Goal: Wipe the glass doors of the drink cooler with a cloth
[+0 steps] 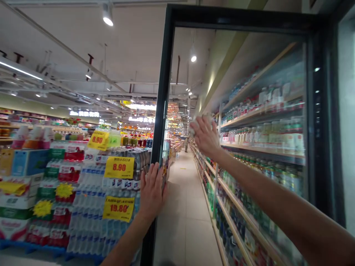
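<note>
A glass door (191, 207) with a dark frame (162, 96) stands in front of me. My left hand (152, 186) lies against the frame's left upright, its fingers stretched out along the edge. Higher up and to the right, my right hand (206, 136) is raised at the glass, slightly blurred. A crumpled white cloth (193, 128) shows under its fingertips, mostly hidden by the hand. Whether it is fabric or tissue I cannot tell.
Through the glass, long shelves of bottles (263, 136) line the right side of an aisle (177, 221). At left stand stacked packs of bottled drinks (91, 207) with yellow price signs (119, 167). Farther down the aisle is a person (186, 144).
</note>
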Available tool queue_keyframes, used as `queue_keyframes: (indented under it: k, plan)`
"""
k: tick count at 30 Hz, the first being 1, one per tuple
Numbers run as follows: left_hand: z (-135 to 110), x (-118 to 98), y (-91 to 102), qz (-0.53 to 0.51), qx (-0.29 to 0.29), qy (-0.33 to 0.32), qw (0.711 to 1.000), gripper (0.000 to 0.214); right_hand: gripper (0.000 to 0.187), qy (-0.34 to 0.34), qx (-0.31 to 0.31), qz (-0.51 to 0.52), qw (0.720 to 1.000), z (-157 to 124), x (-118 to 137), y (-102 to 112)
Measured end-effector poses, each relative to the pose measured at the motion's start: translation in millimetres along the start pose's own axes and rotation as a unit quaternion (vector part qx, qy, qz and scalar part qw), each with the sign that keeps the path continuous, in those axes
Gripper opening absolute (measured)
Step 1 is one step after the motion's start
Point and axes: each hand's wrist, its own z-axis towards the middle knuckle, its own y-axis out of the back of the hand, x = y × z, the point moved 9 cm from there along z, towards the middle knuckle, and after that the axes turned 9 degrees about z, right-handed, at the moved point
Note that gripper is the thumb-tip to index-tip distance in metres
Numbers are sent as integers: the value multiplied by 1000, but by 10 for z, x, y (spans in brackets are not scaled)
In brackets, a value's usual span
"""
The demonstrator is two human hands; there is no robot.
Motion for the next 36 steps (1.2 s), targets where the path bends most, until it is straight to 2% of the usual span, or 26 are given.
queue_keyframes:
  k: [1,2,3,4,5,6,9,10,12,14,16,18,19,20,22,24,25,26,27,28,29,31,32,33,34,36]
  plan:
    - [9,-7,5,4,0,2,1000,61,45,58,20,7,998,-173,175,-85]
    - [26,-19,12,6,-1,3,1000,61,43,151,37,20,988,-383,429,-174]
    - [53,-37,21,8,-5,3,1000,62,42,246,64,38,966,-598,679,-279]
    - [94,-62,27,7,-8,1,1000,62,42,301,86,48,949,-737,838,-364]
    - [149,-98,28,4,-10,-2,1000,63,42,316,95,51,943,-758,902,-414]
    - [218,-142,25,-2,-13,-7,1000,64,42,293,96,47,950,-652,870,-430]
    - [477,-300,-17,-36,-21,-19,999,65,46,113,49,15,992,7,425,-248]
    - [561,-344,-45,-47,-22,-19,998,65,47,64,35,6,997,186,275,-161]
    - [689,-381,-118,-57,-23,-5,998,66,47,18,24,-2,1000,345,117,-38]
    - [745,-370,-192,-51,-23,12,998,66,47,37,36,-2,999,225,150,-16]
    - [737,-366,-246,-36,-19,8,999,66,47,129,68,5,989,-88,303,-62]
    - [703,-371,-278,-23,-9,-6,1000,65,47,204,81,8,976,-400,295,-51]
    - [686,-370,-282,-18,-5,-9,1000,64,47,201,71,3,977,-478,154,10]
    - [675,-365,-278,-15,-2,-6,1000,63,46,163,45,-5,986,-492,-87,115]
    - [669,-362,-255,-15,-3,1,1000,62,45,5,-40,-29,999,-434,-772,436]
    - [680,-378,-233,-20,-5,2,1000,63,46,-165,-130,-45,977,-448,-1383,758]
    - [688,-385,-225,-22,-5,2,1000,63,46,-223,-163,-50,960,-482,-1544,857]
    - [695,-391,-220,-23,-4,1,1000,63,47,-256,-181,-53,948,-508,-1583,894]
    - [700,-395,-218,-23,-3,1,1000,63,47,-263,-184,-54,945,-518,-1509,868]
    - [703,-394,-217,-23,-2,0,1000,63,46,-238,-166,-52,956,-496,-1326,778]
    - [704,-392,-218,-23,-1,0,1000,63,45,-183,-132,-47,973,-457,-1059,636]
    - [702,-381,-223,-28,0,-1,1000,63,43,-32,-36,-25,999,-420,-455,302]
    - [700,-376,-226,-29,-2,-1,1000,63,42,28,1,-13,1000,-442,-241,188]
    - [697,-372,-230,-29,-3,-2,1000,62,42,61,24,-5,998,-470,-144,138]
    - [695,-372,-236,-26,-3,-4,1000,62,42,57,23,-2,998,-488,-187,168]
    - [688,-376,-251,-15,-2,-5,1000,61,43,-48,-35,-8,998,-511,-633,410]
